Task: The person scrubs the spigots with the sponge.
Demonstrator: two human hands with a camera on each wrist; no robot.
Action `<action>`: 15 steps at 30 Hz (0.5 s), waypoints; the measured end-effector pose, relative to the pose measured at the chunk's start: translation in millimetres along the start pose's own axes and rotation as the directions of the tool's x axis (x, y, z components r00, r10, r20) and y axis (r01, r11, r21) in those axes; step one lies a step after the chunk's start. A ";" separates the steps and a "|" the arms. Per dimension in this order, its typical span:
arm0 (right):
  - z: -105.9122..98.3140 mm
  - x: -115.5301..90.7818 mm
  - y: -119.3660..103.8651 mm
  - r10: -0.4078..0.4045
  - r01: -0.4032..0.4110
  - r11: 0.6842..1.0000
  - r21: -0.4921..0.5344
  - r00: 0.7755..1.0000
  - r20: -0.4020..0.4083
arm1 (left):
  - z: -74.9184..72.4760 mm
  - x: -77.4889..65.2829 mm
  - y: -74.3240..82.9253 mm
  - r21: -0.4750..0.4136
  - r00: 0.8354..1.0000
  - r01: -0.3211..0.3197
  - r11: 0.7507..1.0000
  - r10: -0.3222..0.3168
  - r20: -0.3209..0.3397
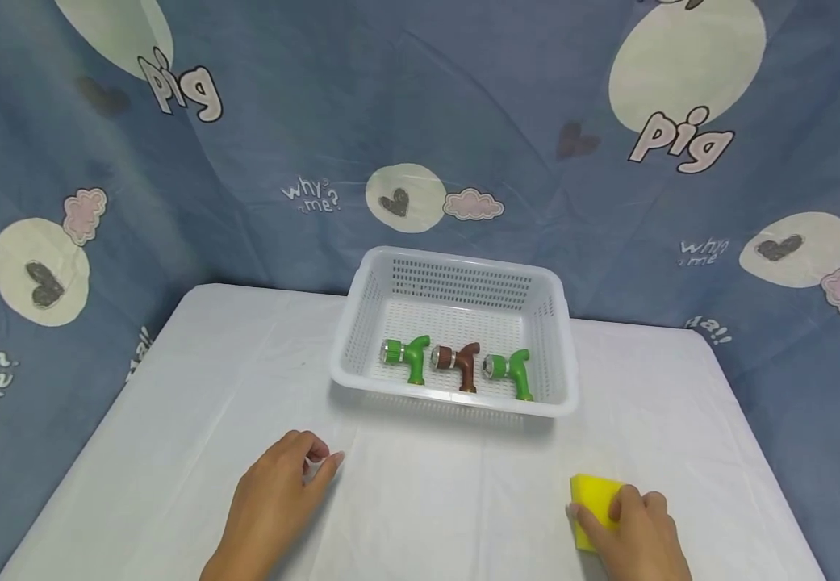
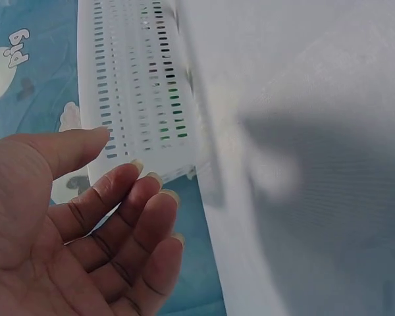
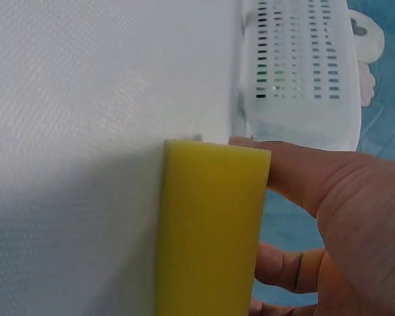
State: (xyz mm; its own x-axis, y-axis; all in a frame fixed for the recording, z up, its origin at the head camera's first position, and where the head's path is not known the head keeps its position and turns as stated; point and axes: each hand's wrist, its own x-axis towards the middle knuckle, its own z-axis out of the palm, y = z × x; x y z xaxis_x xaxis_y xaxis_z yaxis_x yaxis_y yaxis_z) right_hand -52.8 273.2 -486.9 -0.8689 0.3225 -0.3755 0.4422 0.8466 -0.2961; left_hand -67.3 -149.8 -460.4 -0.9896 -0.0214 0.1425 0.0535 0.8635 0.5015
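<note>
A yellow sponge point(image 1: 590, 499) lies on the white cloth at the front right, its long yellow side point(image 3: 214, 230) facing the right wrist camera. My right hand point(image 1: 641, 532) holds the sponge, thumb along its left edge and curled fingers over its right part. At front left my left hand point(image 1: 277, 492) hovers close over the cloth with nothing in it; in the left wrist view its fingers point(image 2: 151, 217) are loosely bent and apart from the thumb. Inside the basket, two green taps point(image 1: 415, 355) point(image 1: 517, 373) flank a brown tap point(image 1: 466, 365).
The white perforated basket point(image 1: 456, 403) stands at the back middle of the table, beyond both hands. A white cloth point(image 1: 245, 363) covers the table. Behind and at the sides hangs a blue patterned curtain point(image 1: 282, 121).
</note>
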 end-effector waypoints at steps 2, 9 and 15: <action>1.4 1.4 1.1 0.002 -0.002 1.000 0.002 1.000 -0.003 | 1.4 -0.1 -0.4 0.003 1.000 0.010 1.000 -0.010 0.010; 1.8 7.1 1.2 0.009 -0.009 1.000 -0.021 1.000 -0.012 | 4.2 2.3 -0.5 -0.010 1.000 0.003 1.000 -0.003 0.030; 2.3 6.3 -5.1 0.022 -0.023 0.998 -0.050 1.000 -0.020 | 1.6 0.2 -1.8 -0.008 0.999 0.010 1.000 -0.009 0.049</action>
State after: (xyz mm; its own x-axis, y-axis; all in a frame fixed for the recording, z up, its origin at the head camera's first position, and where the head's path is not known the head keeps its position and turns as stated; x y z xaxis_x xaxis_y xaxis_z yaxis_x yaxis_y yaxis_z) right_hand -60.1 269.9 -489.8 -0.8633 0.3497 -0.3639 0.4505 0.8590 -0.2434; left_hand -67.8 -150.5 -462.7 -0.9954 -0.0049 0.0958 0.0448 0.8594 0.5094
